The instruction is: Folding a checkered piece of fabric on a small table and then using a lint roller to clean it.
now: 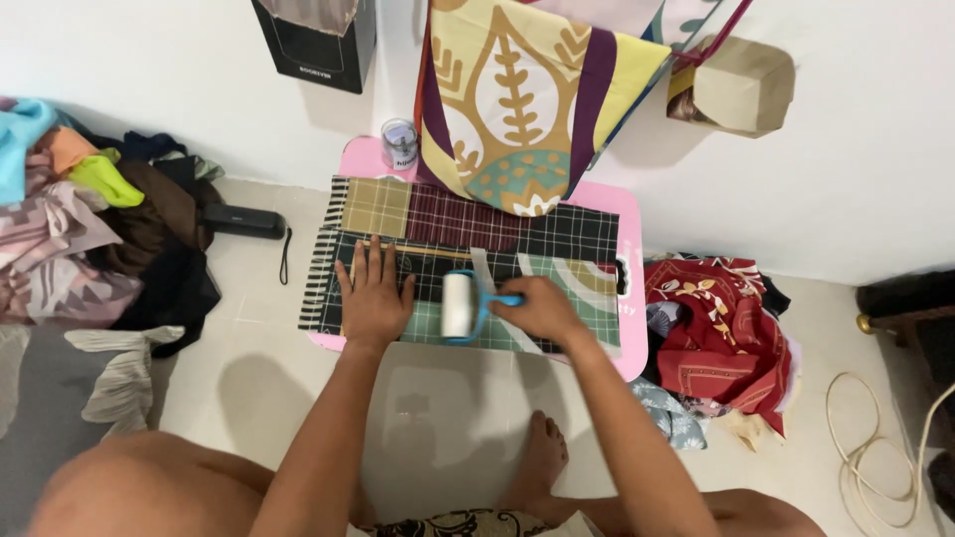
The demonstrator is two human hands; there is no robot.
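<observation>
**Lint roller on patchwork cloth, low pink worktop**

Right hand [539,308]: fingers closed around the blue handle of a lint roller [459,305]. The roller's white drum lies on the cloth, axis running near to far, just left of the hand.

Left hand [374,290]: open, palm down, fingers spread and pointing away, pressed flat on the cloth just left of the roller. Not touching the roller.

Patchwork cloth [557,239]: checked panels in black, maroon, olive and green, with a black-and-white striped edge at the left. It is spread flat over most of the worktop [630,288], a small pink table standing on a pale tiled floor [438,428]. The left edge of the cloth overhangs the worktop.

Far side of the worktop: a small clear jar [400,143] stands at the far left corner, near the wall. Beside it to the right a large leaf-print fabric [517,89] in yellow, purple and teal hangs down, its lower end reaching the cloth.

Left of the worktop: a heap of mixed clothes [90,229] on the floor, with a dark flat case [244,220] between heap and worktop.

Right of the worktop: a red floral fabric [721,338] bundled on the floor, and farther right a coiled pale cord [875,447].

Near side: the person's bare foot [542,457] rests on the floor below the worktop.
</observation>
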